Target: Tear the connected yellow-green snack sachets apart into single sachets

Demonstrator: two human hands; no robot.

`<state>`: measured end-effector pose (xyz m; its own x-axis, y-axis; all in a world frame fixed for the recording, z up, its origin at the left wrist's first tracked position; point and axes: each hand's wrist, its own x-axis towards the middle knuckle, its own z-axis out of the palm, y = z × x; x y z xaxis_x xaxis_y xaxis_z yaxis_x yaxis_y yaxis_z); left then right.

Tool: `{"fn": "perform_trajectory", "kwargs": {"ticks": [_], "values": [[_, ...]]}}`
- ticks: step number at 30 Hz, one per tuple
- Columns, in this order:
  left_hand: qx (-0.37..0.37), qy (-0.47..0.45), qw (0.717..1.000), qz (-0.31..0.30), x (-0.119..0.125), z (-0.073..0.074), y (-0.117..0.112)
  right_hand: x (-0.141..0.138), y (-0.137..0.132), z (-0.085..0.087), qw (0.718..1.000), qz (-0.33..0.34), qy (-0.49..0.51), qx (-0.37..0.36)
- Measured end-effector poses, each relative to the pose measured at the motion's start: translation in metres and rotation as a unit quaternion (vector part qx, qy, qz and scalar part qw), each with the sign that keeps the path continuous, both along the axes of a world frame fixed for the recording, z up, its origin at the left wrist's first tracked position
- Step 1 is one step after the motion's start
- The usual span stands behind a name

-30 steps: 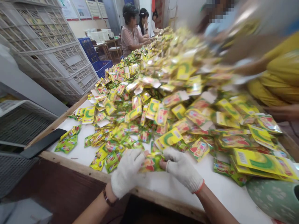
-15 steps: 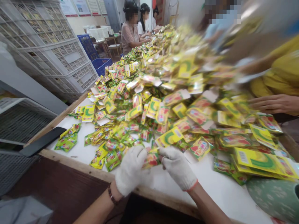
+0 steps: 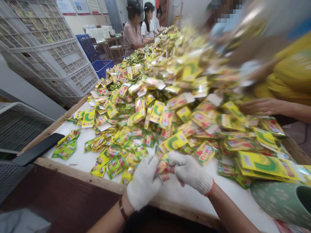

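Both my hands wear white knitted gloves with bare fingertips showing, and they meet low over the table's near edge. My left hand (image 3: 145, 181) is closed around the left side of a small red-and-yellow printed pack (image 3: 163, 164). My right hand (image 3: 190, 173) pinches the same pack from the right, its fingers bent. Most of the pack is hidden, so I cannot tell whether it is a box or a sachet. Small green and yellow sachets (image 3: 115, 165) lie just left of my hands. A yellow-and-green carton (image 3: 173, 142) rests right behind them.
A large heap of cartons and sachets (image 3: 155, 110) covers the wood-edged white table (image 3: 80, 166). A dark flat object (image 3: 39, 149) lies at its left corner, a green flowered container (image 3: 274, 200) at right. Crates (image 3: 65, 61) stand left. Several people sit around; a co-worker's hand (image 3: 264, 106) touches the heap.
My hands have shifted slightly right and closer around the pack, which is now more covered. The whole view has moved a little, and the co-worker's hand at right reaches further left.
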<state>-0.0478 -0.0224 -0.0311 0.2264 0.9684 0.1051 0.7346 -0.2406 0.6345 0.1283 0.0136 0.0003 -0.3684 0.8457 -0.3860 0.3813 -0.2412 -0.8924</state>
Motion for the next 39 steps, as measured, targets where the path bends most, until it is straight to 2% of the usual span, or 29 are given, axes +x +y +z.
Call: {"fn": "perform_trajectory", "kwargs": {"ticks": [2, 3, 4, 6, 8, 9, 11, 14, 18, 21, 24, 26, 30, 32, 36, 39], "values": [[-0.118, -0.115, 0.986, 0.018, 0.002, 0.003, -0.001, 0.003, 0.002, 0.004, 1.0, -0.01, -0.016, 0.017], [-0.175, -0.192, 0.965, 0.03, 0.002, 0.005, 0.0, 0.004, 0.003, 0.004, 1.0, -0.025, -0.01, 0.014], [-0.228, -0.274, 0.933, 0.043, 0.002, 0.006, 0.001, 0.004, 0.002, 0.004, 0.999, -0.047, 0.001, 0.003], [-0.304, -0.422, 0.851, 0.077, 0.002, 0.008, 0.002, 0.004, 0.001, 0.0, 0.994, -0.096, 0.035, -0.035], [-0.332, -0.517, 0.779, 0.122, 0.005, 0.009, 0.003, 0.003, -0.003, -0.005, 0.985, -0.145, 0.066, -0.063], [-0.331, -0.546, 0.757, 0.139, 0.006, 0.01, 0.002, 0.002, -0.004, -0.008, 0.981, -0.162, 0.083, -0.068], [-0.325, -0.576, 0.734, 0.152, 0.01, 0.009, 0.001, 0.003, -0.008, -0.012, 0.976, -0.172, 0.118, -0.07], [-0.318, -0.566, 0.747, 0.145, 0.011, 0.006, -0.001, 0.006, -0.011, -0.017, 0.978, -0.096, 0.16, -0.091], [-0.307, -0.492, 0.802, 0.142, 0.006, 0.002, -0.001, 0.012, -0.012, -0.021, 0.965, 0.022, 0.212, -0.151], [-0.309, -0.463, 0.821, 0.123, 0.0, -0.001, 0.0, 0.01, -0.01, -0.022, 0.951, 0.055, 0.235, -0.192], [-0.313, -0.467, 0.82, 0.106, -0.003, -0.001, -0.001, 0.006, -0.008, -0.024, 0.945, 0.057, 0.242, -0.213], [-0.314, -0.484, 0.81, 0.105, -0.003, 0.0, -0.002, 0.004, -0.008, -0.027, 0.943, 0.051, 0.241, -0.225], [-0.311, -0.532, 0.776, 0.132, -0.001, -0.001, -0.001, 0.006, -0.012, -0.033, 0.947, -0.055, 0.25, -0.196], [-0.315, -0.539, 0.77, 0.136, -0.001, -0.003, -0.001, 0.009, -0.014, -0.034, 0.938, -0.081, 0.271, -0.198], [-0.308, -0.538, 0.776, 0.118, -0.002, -0.006, -0.002, 0.012, -0.018, -0.034, 0.916, 0.016, 0.325, -0.235], [-0.312, -0.533, 0.78, 0.098, -0.003, -0.006, -0.003, 0.01, -0.019, -0.038, 0.911, 0.07, 0.335, -0.231]]}}
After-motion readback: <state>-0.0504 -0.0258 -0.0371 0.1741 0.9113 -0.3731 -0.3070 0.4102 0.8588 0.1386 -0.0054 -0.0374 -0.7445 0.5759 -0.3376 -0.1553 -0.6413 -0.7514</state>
